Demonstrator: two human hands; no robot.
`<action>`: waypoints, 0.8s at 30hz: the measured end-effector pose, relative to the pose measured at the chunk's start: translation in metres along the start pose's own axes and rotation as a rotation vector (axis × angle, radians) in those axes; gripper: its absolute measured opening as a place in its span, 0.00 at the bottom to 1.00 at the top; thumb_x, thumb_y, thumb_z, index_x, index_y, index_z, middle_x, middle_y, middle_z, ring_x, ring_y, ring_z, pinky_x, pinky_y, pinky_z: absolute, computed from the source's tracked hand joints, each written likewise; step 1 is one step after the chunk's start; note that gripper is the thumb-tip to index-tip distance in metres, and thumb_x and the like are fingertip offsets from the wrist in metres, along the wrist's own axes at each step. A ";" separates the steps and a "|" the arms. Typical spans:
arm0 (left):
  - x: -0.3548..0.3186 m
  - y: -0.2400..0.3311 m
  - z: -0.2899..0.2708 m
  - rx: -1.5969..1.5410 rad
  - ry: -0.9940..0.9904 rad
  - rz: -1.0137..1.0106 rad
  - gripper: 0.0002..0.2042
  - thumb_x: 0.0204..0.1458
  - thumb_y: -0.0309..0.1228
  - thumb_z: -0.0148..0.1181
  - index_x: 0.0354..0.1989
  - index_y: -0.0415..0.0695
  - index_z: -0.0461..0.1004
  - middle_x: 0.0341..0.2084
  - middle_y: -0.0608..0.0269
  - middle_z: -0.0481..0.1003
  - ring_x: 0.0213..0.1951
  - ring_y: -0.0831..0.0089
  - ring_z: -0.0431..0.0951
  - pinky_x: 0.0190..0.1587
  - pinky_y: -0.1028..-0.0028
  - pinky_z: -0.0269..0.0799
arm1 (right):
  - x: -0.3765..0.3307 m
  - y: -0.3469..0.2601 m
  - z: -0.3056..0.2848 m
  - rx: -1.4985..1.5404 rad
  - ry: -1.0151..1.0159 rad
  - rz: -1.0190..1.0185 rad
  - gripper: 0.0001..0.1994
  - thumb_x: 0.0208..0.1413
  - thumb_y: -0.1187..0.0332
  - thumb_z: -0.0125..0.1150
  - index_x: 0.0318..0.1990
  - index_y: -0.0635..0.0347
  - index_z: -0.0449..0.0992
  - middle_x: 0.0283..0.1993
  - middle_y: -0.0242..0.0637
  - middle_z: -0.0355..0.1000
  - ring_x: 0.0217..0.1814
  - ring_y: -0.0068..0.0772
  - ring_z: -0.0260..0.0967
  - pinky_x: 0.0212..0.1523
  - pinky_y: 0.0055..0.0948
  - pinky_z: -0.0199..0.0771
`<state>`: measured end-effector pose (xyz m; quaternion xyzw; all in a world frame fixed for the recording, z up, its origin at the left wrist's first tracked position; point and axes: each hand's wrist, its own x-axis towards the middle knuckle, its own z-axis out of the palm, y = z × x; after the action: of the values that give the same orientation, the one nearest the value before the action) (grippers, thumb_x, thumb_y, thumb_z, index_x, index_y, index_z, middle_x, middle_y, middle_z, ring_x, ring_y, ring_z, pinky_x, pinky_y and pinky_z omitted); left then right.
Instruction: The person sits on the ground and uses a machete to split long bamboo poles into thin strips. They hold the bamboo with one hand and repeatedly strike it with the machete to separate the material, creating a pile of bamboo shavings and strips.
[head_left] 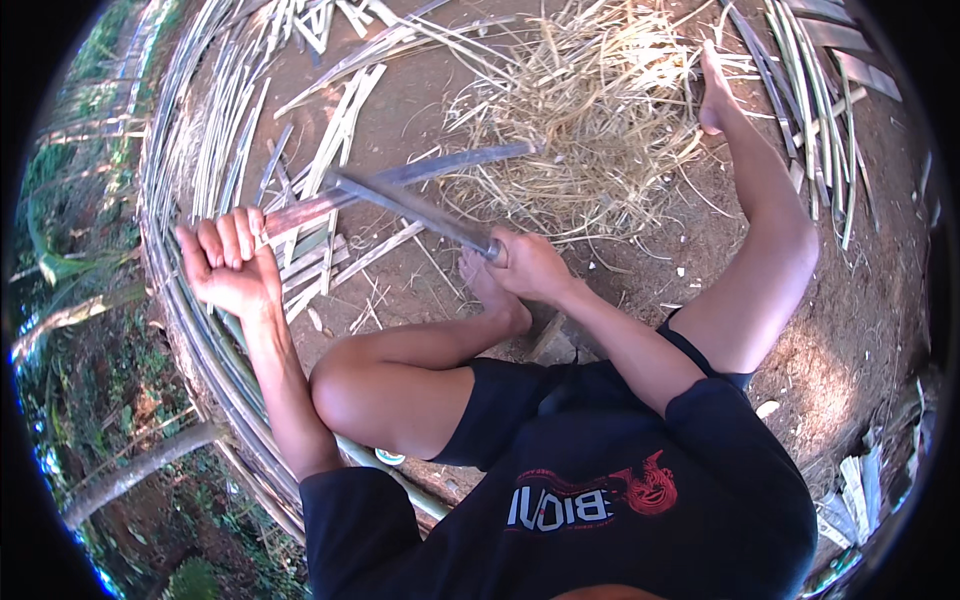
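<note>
My left hand (236,262) is raised at the left, palm up, its fingers curled round the near end of a long flat bamboo strip (455,163). The strip looks reddish near my fingers and grey toward its far end, which points at the shavings. In front of my body, my right hand (530,267) grips the handle of a knife (415,210) with a long, straight, dark blade. That blade slants up to the left and crosses the strip. Whether the two touch, I cannot tell.
A heap of pale shavings (590,120) lies ahead, by my outstretched right foot (716,100). Split strips (225,120) are piled along the left, and longer strips (800,90) lie at the far right. Greenery (130,380) borders the left side. My bent left knee (350,385) is close to my left forearm.
</note>
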<state>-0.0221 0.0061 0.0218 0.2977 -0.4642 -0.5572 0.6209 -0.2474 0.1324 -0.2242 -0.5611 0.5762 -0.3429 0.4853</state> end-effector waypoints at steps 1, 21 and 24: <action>-0.001 0.001 -0.001 -0.001 -0.043 0.000 0.25 0.66 0.43 0.38 0.12 0.54 0.53 0.07 0.73 0.50 0.15 0.77 0.48 0.28 0.73 0.52 | 0.002 -0.003 -0.004 -0.055 -0.044 -0.054 0.11 0.50 0.65 0.57 0.35 0.65 0.71 0.28 0.56 0.73 0.25 0.55 0.72 0.32 0.46 0.73; 0.008 0.015 -0.016 -0.145 -0.293 -0.075 0.19 0.54 0.35 0.51 0.12 0.53 0.56 0.06 0.72 0.54 0.16 0.77 0.52 0.30 0.73 0.54 | 0.008 0.157 -0.052 -0.226 0.059 0.611 0.20 0.53 0.57 0.59 0.46 0.65 0.73 0.36 0.52 0.76 0.40 0.55 0.75 0.45 0.46 0.75; 0.015 0.043 0.010 -0.273 -0.173 -0.015 0.22 0.59 0.36 0.48 0.12 0.53 0.53 0.06 0.73 0.50 0.13 0.80 0.51 0.27 0.77 0.56 | 0.010 0.131 -0.024 -0.403 0.313 0.489 0.40 0.49 0.49 0.65 0.63 0.68 0.58 0.58 0.58 0.63 0.62 0.59 0.60 0.63 0.47 0.62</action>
<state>-0.0138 0.0013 0.0676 0.1649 -0.4335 -0.6433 0.6092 -0.3096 0.1364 -0.3418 -0.4317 0.8170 -0.1778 0.3383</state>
